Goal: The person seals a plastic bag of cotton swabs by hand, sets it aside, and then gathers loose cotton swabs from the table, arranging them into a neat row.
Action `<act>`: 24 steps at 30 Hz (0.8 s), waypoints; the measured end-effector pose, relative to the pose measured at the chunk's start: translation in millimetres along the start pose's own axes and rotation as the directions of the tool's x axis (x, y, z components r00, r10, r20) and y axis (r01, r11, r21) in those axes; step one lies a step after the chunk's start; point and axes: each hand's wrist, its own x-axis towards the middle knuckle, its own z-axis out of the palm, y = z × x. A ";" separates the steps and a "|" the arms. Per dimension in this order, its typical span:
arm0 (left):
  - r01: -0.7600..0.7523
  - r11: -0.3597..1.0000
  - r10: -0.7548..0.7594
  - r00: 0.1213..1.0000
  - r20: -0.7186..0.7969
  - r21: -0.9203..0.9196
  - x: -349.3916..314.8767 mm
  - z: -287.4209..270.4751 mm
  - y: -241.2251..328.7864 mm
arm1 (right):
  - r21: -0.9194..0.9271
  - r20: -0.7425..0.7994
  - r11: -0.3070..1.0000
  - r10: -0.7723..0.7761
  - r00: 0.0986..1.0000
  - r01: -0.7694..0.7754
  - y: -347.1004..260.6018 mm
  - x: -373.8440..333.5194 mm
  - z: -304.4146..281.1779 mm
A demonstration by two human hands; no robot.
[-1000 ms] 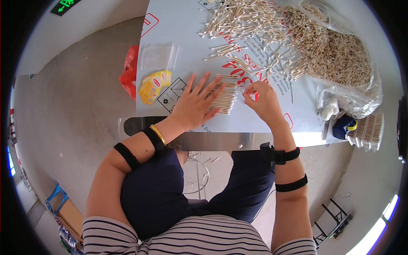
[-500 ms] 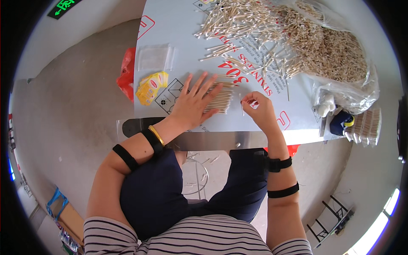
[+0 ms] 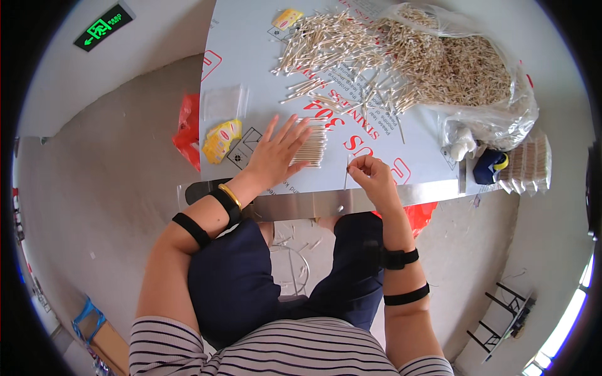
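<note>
My left hand lies palm down, its fingers spread over the left part of a neat row of cotton swabs. The swabs lie side by side, their right ends lined up; the palm and fingers hide the other ends. To the right of this row, close to the table's near edge, my right hand pinches a single cotton swab between thumb and fingertips. That swab points toward me, apart from the row.
Loose cotton swabs lie scattered at the back, beside a large clear bag full of swabs. Clear packets and yellow cards sit at left. A dark blue tape dispenser and packed swabs stand at right.
My right hand has drawn nearer to the table's front edge with the swab. My left hand stays spread on the row. The whole view has shifted a little.
</note>
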 end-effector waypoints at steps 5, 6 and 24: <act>0.011 1.000 -0.010 0.999 -0.045 0.006 3.3 0.2 6.1 | 0.032 -0.021 0.999 0.025 0.999 -0.024 7.2 -20.2 -7.7; 0.003 1.000 -0.002 0.999 -0.046 0.011 4.4 0.2 6.5 | 0.031 -0.022 0.999 0.026 0.999 -0.026 7.0 -23.5 -9.6; 0.032 0.331 0.023 0.999 0.042 -0.943 -42.7 -287.6 136.0 | 0.535 0.002 0.766 -0.423 0.906 0.356 -157.7 -161.9 -4.5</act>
